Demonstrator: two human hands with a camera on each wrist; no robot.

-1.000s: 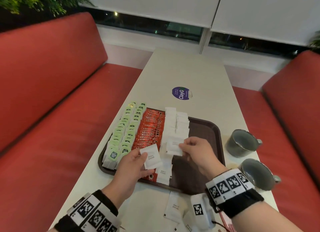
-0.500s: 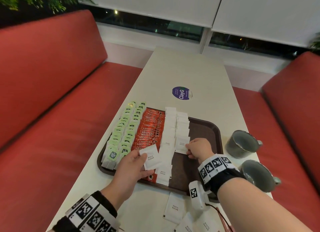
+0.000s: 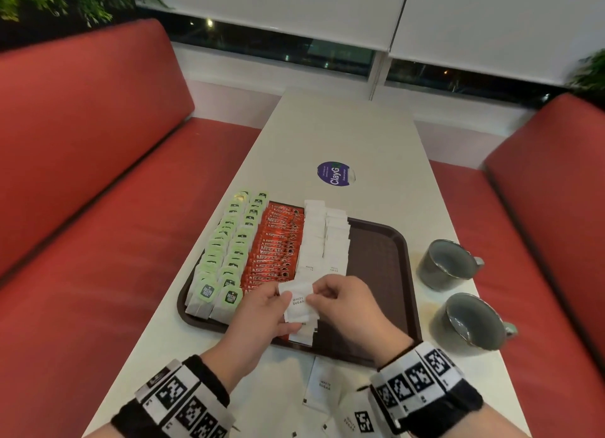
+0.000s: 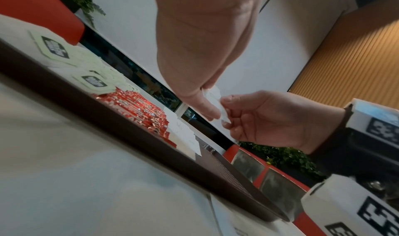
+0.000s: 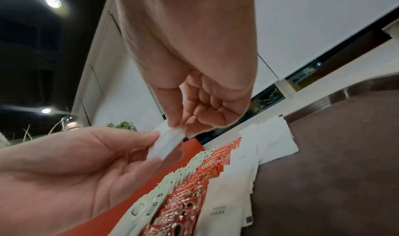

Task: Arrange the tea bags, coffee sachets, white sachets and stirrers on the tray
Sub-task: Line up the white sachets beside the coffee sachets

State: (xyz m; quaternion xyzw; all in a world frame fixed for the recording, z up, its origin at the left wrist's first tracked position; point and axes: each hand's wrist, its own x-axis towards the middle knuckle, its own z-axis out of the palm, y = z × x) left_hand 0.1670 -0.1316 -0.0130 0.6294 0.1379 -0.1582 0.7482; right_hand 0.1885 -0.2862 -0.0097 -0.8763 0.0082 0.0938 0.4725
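Head view: both hands, left hand (image 3: 262,310) and right hand (image 3: 343,301), are pinching one white sugar sachet (image 3: 299,301), which should be laid overlapping the right-hand white row (image 3: 335,241).

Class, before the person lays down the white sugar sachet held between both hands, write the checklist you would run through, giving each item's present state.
1. White paper sugar sachet held: ok, left hand and right hand both pinch it above the tray.
2. Room on the dark brown plastic tray: ok, its right part is bare.
3. Rows of white sachets to line up with: ok, two rows beside the red coffee sachets.
4. Green-tagged tea bags out of the way: ok, at the tray's left.
5. Loose white sachets on the table: not ok, some lie off the tray.
6. Stirrers placed: cannot tell.
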